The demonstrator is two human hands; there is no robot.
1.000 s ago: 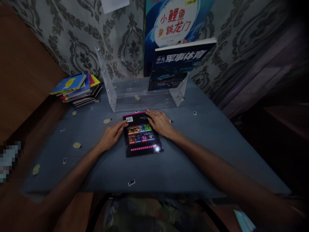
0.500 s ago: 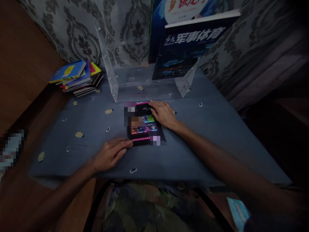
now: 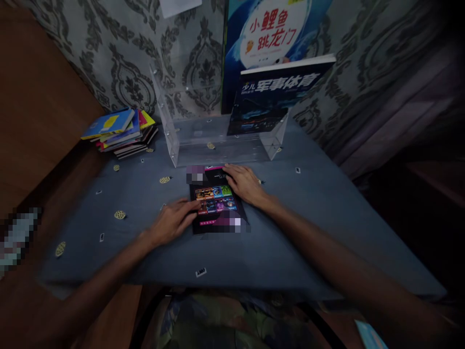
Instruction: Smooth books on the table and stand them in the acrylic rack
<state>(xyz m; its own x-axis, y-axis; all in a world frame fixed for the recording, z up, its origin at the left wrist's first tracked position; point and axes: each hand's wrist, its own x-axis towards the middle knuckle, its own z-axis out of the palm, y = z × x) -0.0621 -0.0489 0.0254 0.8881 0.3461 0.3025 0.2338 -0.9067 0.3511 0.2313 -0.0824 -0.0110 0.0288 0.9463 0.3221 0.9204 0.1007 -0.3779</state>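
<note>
A dark book (image 3: 217,195) with a pink stripe and rows of small coloured pictures lies flat on the blue-grey cloth. Parts of its cover are blurred into blocks. My left hand (image 3: 175,219) touches its left edge with stretched fingertips, about halfway up. On the book's upper right corner rests my right hand (image 3: 247,183), its fingers extended and laid flat. Neither hand is wrapped around the book.
Behind the book stands a clear acrylic rack (image 3: 221,152). A dark blue book (image 3: 263,104) leans in its right side, with a taller blue book (image 3: 269,29) behind. Several books form a stack (image 3: 121,131) at the back left. Patterned cloth (image 3: 138,257) covers the table.
My left hand has slid up along the book's left edge from its lower corner. My right hand stays on the upper right corner. The view has tilted upward slightly.
</note>
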